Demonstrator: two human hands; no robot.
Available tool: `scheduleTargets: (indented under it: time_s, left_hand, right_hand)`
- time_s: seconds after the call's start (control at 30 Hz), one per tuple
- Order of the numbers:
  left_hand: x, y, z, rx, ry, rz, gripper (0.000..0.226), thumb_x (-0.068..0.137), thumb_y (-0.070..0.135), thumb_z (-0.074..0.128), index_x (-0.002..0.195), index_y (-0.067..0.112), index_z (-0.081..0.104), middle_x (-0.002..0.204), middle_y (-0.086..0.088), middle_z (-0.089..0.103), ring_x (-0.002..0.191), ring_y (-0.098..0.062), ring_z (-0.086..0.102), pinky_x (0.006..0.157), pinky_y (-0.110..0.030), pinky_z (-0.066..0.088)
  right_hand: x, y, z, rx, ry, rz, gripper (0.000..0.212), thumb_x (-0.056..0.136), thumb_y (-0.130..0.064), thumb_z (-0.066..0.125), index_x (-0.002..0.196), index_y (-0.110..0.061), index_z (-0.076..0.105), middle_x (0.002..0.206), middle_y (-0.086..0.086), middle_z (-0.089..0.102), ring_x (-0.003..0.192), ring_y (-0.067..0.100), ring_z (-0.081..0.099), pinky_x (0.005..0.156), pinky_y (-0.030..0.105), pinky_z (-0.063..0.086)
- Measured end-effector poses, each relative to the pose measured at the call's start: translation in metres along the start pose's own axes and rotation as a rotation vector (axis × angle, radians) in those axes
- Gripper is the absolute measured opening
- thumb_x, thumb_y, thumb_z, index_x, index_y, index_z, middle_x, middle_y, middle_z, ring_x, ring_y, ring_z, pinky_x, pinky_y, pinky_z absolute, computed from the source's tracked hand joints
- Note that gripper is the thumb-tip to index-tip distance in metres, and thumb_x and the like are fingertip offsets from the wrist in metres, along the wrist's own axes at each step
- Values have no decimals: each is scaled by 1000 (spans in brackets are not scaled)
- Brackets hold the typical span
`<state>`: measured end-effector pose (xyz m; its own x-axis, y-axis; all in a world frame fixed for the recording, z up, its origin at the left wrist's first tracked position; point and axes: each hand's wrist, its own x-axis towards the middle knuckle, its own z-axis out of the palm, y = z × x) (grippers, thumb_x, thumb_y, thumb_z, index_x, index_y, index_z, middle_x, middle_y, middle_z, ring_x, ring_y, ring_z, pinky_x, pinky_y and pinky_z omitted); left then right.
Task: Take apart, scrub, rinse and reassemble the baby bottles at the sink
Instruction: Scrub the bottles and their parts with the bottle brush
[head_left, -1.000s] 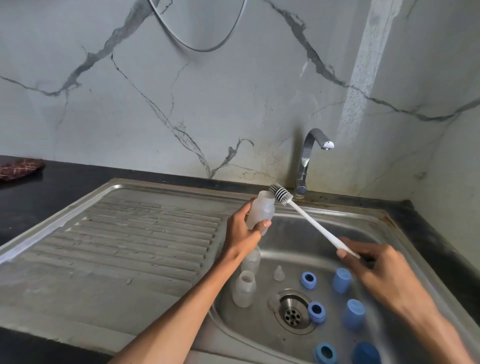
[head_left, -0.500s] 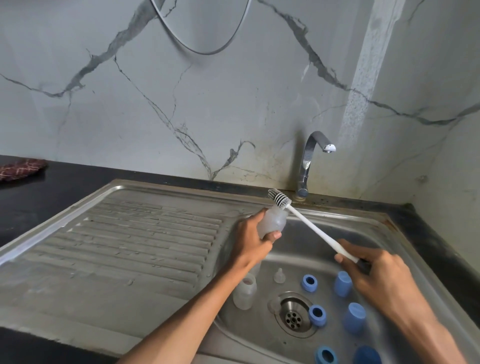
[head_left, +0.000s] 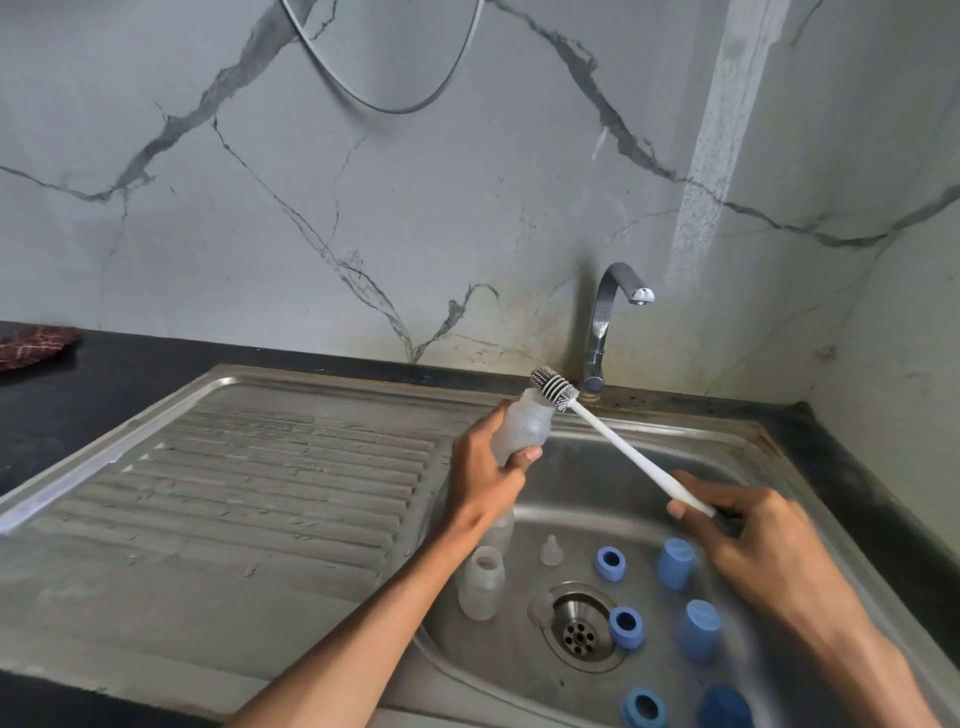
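Grey marble-veined wall (head_left: 260, 218) behind, black counter (head_left: 130, 358) below it, with a patterned red cloth (head_left: 36, 344) lying at the far left. Steel sink (head_left: 769, 447) set into the counter, ribbed drainboard (head_left: 270, 483) to the left of the basin, chrome tap (head_left: 605, 322) at the back rim, spout dry.

Left hand (head_left: 485, 470) raised over the basin's left edge, fingers and thumb wrapped round a cloudy bottle (head_left: 524, 426), tilted with its open mouth up and to the right. Right hand (head_left: 753, 540) over the basin's right side, pinching the handle end of a white bottle brush (head_left: 631, 454); bristle head touching the bottle's mouth, not yet inside.

On the basin floor: a second clear bottle (head_left: 482, 584) standing upright left of the drain (head_left: 582, 626), another bottle partly hidden behind the left wrist. Clear teat (head_left: 550, 551) just beyond the drain. Blue rings (head_left: 610, 564) and blue caps (head_left: 675, 564) scattered right of the drain, apart from one another, two more at the bottom edge.
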<state>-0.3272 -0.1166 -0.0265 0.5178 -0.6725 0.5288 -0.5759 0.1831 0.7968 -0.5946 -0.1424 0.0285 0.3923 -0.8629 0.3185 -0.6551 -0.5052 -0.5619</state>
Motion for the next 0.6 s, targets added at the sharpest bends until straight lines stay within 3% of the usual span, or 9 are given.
scheduleTargets:
  time_s: [0.07,0.17,0.33,0.47,0.6]
  left_hand:
    - [6,-5,-8,-28,87,-91,45,74,30,73,118,24,67,102,6,73,92,-13,69,78,-24,56]
    - [15,-15,-23,-49,180,-252,42,78,36,73,116,21,64,104,0,71,94,-21,68,82,-38,58]
    - [9,-9,-20,50,-14,-264,54,61,39,82,106,27,55,102,4,67,88,-19,68,78,-42,58]
    - [-2,8,-18,135,-158,-48,56,62,26,81,111,32,55,96,13,66,85,-12,65,72,-29,55]
    - [-14,19,-24,312,-339,5,51,56,26,79,101,32,55,87,10,66,80,-15,62,72,-34,54]
  right_hand:
    - [0,2,2,5,-40,9,38,88,-35,72,125,-36,66,83,-18,66,72,12,67,55,18,47]
    - [1,6,5,-32,-93,7,37,90,-37,69,127,-36,65,78,-24,63,64,6,63,52,15,46]
    - [6,13,5,34,-36,53,35,91,-33,69,126,-29,67,96,-10,68,76,4,58,61,16,40]
    - [11,27,12,-51,-119,102,36,92,-37,68,127,-31,67,95,-4,71,75,11,63,61,18,46]
    - [16,39,17,-77,-175,138,33,91,-41,67,124,-36,68,96,-7,71,81,10,64,69,25,50]
